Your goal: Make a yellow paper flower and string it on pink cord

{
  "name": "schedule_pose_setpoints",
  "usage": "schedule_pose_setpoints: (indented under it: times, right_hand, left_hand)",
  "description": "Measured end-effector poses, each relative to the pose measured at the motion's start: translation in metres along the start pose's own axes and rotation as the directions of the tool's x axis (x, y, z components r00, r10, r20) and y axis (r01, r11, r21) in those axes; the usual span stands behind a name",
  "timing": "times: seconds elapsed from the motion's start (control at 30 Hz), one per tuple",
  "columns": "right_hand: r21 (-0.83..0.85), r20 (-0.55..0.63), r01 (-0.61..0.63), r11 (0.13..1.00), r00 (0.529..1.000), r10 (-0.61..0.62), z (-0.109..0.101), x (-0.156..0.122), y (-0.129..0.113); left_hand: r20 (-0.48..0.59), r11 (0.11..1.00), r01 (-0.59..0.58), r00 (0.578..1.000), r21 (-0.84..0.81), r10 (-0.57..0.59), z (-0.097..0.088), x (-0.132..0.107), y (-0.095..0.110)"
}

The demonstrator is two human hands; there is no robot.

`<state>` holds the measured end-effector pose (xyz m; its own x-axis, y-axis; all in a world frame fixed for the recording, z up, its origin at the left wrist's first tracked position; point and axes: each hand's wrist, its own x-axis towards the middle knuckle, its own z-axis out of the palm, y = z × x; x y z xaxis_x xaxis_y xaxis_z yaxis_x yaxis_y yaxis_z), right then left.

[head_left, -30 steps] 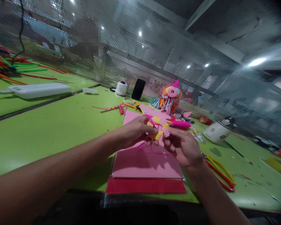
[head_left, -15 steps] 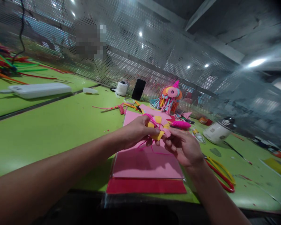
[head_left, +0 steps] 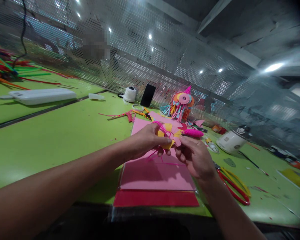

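My left hand (head_left: 146, 141) is closed round a small yellow and pink paper craft piece (head_left: 168, 133), with thin pink strips hanging from it below the fingers. My right hand (head_left: 196, 156) meets it from the right, fingers curled and pinching the same piece at its right edge. Both hands hover just above a stack of pink paper sheets (head_left: 156, 175), which lies on a red sheet (head_left: 155, 198) on the green table (head_left: 52, 140).
Red and yellow scissors (head_left: 233, 186) lie right of my right wrist. Further back are a colourful fringed paper ornament (head_left: 181, 105), a black phone (head_left: 148, 95) leaning on the mesh wall, a white tape roll (head_left: 129, 94), a white jar (head_left: 232, 141) and a white power strip (head_left: 42, 96).
My right hand has shifted slightly up and left, closer to the craft piece. The left hand has barely moved.
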<state>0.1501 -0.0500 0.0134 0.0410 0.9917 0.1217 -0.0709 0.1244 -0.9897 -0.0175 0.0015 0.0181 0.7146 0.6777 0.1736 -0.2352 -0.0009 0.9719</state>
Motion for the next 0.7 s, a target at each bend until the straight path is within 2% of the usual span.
schedule_pose_setpoints:
  times: [0.17,0.37,0.5,0.7]
  right_hand:
    - [-0.115,-0.043,0.085,0.990,0.995,-0.091,0.0009,0.0000,0.0031]
    - [-0.033,-0.011,0.015,0.999,1.000,-0.016,0.0027,-0.0002,0.0021]
    - [-0.036,-0.021,0.030,0.999,0.999,-0.031,0.0024,-0.0001,0.0025]
    - [-0.046,-0.025,0.061,0.997,0.998,-0.063,0.0020,-0.0005,0.0069]
  left_hand:
    - [-0.020,1.000,-0.011,1.000,-0.022,0.011,0.0004,0.0011,-0.0013]
    - [-0.038,0.997,-0.004,0.999,-0.075,0.002,0.0011,0.0005,-0.0006]
    - [-0.041,1.000,-0.013,0.999,-0.022,0.012,0.0000,0.0005,-0.0023]
    - [0.002,0.992,-0.092,0.996,0.086,0.092,0.0010,0.0027,-0.0042]
